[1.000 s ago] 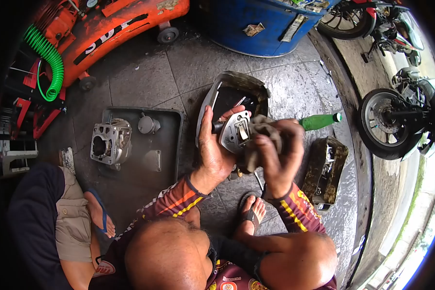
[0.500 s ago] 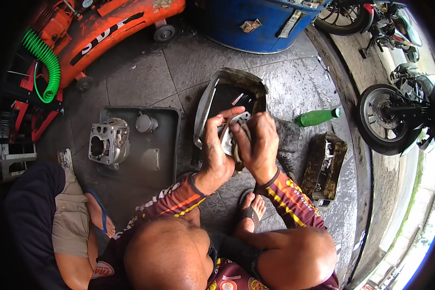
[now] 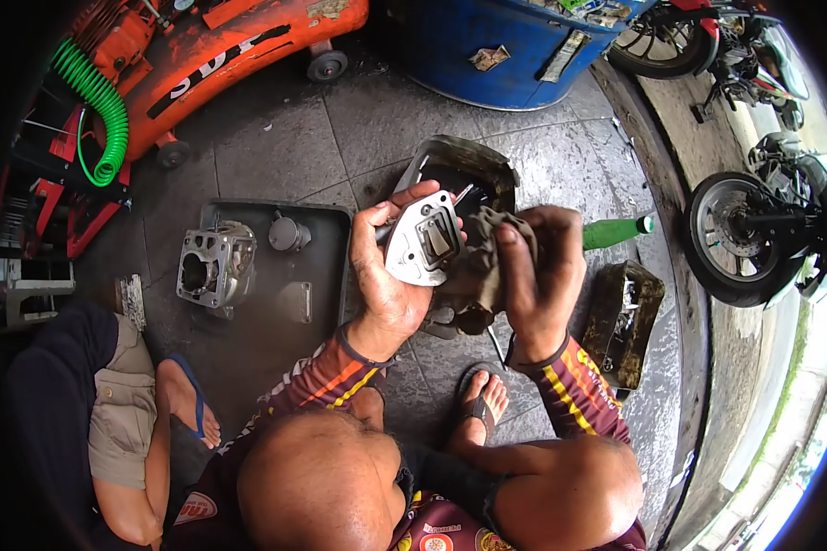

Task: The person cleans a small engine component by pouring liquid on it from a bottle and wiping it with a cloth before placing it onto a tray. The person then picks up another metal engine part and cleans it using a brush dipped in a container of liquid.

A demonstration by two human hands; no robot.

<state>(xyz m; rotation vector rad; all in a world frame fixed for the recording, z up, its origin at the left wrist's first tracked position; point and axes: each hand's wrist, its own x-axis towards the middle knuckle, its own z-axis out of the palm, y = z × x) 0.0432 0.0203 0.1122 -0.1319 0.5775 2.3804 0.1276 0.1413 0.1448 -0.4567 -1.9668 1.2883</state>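
My left hand (image 3: 383, 289) is wrapped around a silver metal engine cover plate (image 3: 406, 246), which has bolt holes and a dark-edged opening in its face. The plate's flat face is turned up toward me. Close on its right, my right hand (image 3: 544, 275) pinches a crumpled grey-brown rag (image 3: 498, 226), held apart from the plate. Behind the hands stands a grimy open bin (image 3: 496, 158). Below the rag a dark, round-ended part (image 3: 473, 320) shows, partly hidden.
On the left, a black tray (image 3: 340, 230) holds an engine cylinder (image 3: 213, 266) and a piston (image 3: 287, 234). A green bottle (image 3: 613, 232) and a dirty narrow container (image 3: 652, 298) are at right. An orange compressor (image 3: 248, 60) and blue drum (image 3: 450, 60) stand behind; another person's foot (image 3: 179, 399) is at left.
My right hand with the rag has come off the plate and moved right. The plate's face, covered before by that hand, now shows fully in my left hand.
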